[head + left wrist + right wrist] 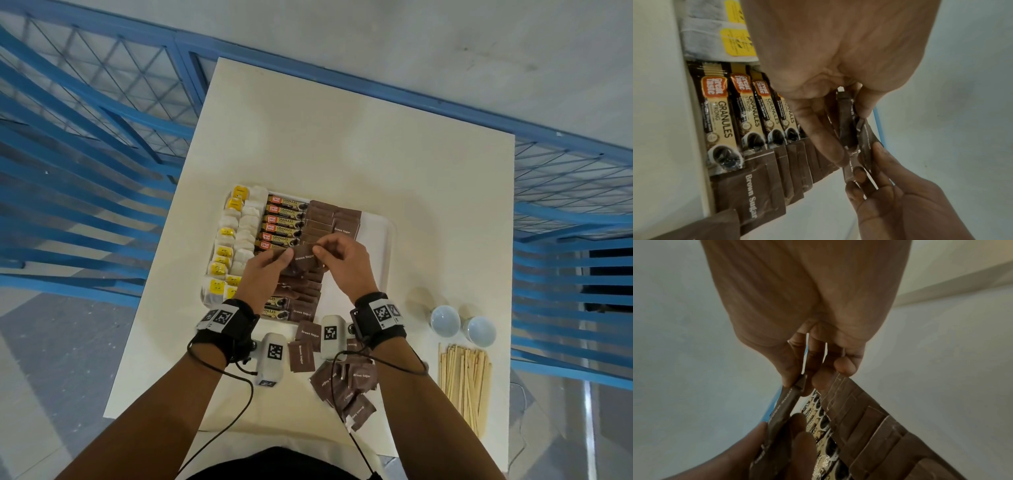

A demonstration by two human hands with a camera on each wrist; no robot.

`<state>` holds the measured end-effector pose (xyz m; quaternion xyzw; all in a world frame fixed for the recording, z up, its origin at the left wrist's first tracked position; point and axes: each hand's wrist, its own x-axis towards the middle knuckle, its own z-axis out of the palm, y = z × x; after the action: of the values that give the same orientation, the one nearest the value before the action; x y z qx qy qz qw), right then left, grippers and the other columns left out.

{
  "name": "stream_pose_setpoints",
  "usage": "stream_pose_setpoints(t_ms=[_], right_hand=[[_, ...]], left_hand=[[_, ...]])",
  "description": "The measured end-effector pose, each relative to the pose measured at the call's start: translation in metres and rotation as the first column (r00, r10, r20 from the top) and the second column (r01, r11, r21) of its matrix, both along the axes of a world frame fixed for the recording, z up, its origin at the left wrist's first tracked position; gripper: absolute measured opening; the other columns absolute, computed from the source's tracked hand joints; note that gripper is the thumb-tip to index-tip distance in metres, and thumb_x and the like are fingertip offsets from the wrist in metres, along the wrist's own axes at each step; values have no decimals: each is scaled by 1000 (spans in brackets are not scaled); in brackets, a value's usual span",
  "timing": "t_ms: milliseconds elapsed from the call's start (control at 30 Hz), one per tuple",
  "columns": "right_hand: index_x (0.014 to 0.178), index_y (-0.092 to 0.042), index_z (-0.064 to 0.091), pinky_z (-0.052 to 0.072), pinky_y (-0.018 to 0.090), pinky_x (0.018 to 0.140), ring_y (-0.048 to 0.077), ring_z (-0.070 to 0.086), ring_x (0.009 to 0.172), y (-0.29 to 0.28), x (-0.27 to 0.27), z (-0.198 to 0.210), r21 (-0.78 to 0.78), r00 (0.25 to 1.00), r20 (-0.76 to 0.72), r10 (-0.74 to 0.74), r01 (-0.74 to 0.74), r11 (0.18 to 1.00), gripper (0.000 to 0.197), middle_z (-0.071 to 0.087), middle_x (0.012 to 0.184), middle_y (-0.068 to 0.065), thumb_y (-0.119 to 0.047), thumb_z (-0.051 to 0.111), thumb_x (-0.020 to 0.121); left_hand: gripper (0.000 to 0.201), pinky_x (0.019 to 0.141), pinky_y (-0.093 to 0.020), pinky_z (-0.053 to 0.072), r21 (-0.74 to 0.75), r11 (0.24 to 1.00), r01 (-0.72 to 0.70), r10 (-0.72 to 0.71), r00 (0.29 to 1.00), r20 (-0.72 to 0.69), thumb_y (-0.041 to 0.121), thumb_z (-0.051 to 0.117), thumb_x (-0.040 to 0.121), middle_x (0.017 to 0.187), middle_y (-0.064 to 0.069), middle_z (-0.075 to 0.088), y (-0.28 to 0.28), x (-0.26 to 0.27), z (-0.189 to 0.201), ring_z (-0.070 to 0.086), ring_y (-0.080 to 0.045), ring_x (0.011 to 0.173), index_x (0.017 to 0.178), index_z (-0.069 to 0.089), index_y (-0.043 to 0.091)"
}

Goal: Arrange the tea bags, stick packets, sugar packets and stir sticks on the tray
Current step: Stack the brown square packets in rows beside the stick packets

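Both hands hover over the middle of the white tray point(383, 240). My left hand point(274, 265) grips a small stack of brown sugar packets point(303, 258), and my right hand point(330, 253) pinches the top packet of that stack point(851, 167) point(785, 404). On the tray lie tea bags with yellow tags point(226, 246) at the left, coffee stick packets point(282, 221) point(723, 116) beside them, and rows of brown sugar packets point(334, 217) point(869, 421). Loose brown sugar packets point(346, 380) lie near the table's front edge. Wooden stir sticks point(466, 380) lie at the right.
Two white cups point(445, 320) stand right of the tray, above the stir sticks. The tray's right part point(370, 281) is bare. Blue railings point(85, 205) flank the white table point(342, 150) on both sides.
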<state>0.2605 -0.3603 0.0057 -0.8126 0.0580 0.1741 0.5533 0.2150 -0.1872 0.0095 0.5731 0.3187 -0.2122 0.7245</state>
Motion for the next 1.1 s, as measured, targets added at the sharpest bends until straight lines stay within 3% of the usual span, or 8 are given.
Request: stream_pose_setpoints(t_ms=[100,200,333,633,733,867,967,1100], right_hand=[[93,-24,68,61,41,78,19,70,81,-3,-2,0,-10,1000,-11,-16,16,1000,10,73,88,0,-15,71,91],[90,-28,65,59,28,70,15,68,75,-7,-3,3,-33,1000,7,5,-4,999,15,73,88,2,-14,71,91],[94,-18,66,52,16,60,6,65,67,-9,-5,5,12,999,-22,-33,34,999,9,73,90,8,-11,70,92],[93,-27,67,56,21,71,10,66,77,-12,-8,-2,-94,997,-29,71,-74,993,9,72,91,-3,-23,74,90],[97,-20,72,57,25,77,13,66,79,-17,-6,-1,-166,989,-19,144,-145,975,12,71,87,-5,-25,76,87],[96,-18,73,58,29,76,16,68,77,-33,7,0,-160,999,-19,-25,22,987,11,73,86,-3,-24,77,87],[92,-21,71,56,30,79,14,67,79,-46,18,-10,-270,981,18,-192,189,944,10,71,85,-8,-29,76,88],[96,-17,72,47,13,73,6,61,76,-48,24,-21,-372,969,29,-244,237,897,15,68,85,-8,-29,75,88]], left_hand=[[21,60,-41,62,1,1000,-30,30,1000,-3,27,58,104,95,-18,77,-1,2,1,76,-35,81,114,69,12],[17,59,-38,61,16,1000,-24,24,1000,1,27,57,104,94,-17,77,0,3,1,76,-35,79,108,68,14],[26,73,-48,62,-20,1000,-3,2,1000,-15,37,63,99,100,-14,78,-1,4,5,76,-34,86,112,70,15],[20,67,-51,64,103,993,51,-55,997,44,29,68,98,99,-16,76,-1,6,1,77,-36,79,109,69,14],[20,68,-51,63,104,993,61,-66,997,44,30,65,100,99,-16,76,-2,5,-1,76,-35,79,110,69,13],[24,68,-47,63,75,997,29,-31,999,24,29,59,103,95,-15,78,0,5,-2,74,-31,76,111,70,9],[27,63,-44,62,59,998,9,-8,1000,-18,31,56,105,94,-15,78,2,5,-1,73,-29,74,110,70,9],[28,55,-36,61,46,999,2,0,999,-41,32,55,105,95,-17,77,3,3,-3,73,-29,74,112,70,8]])
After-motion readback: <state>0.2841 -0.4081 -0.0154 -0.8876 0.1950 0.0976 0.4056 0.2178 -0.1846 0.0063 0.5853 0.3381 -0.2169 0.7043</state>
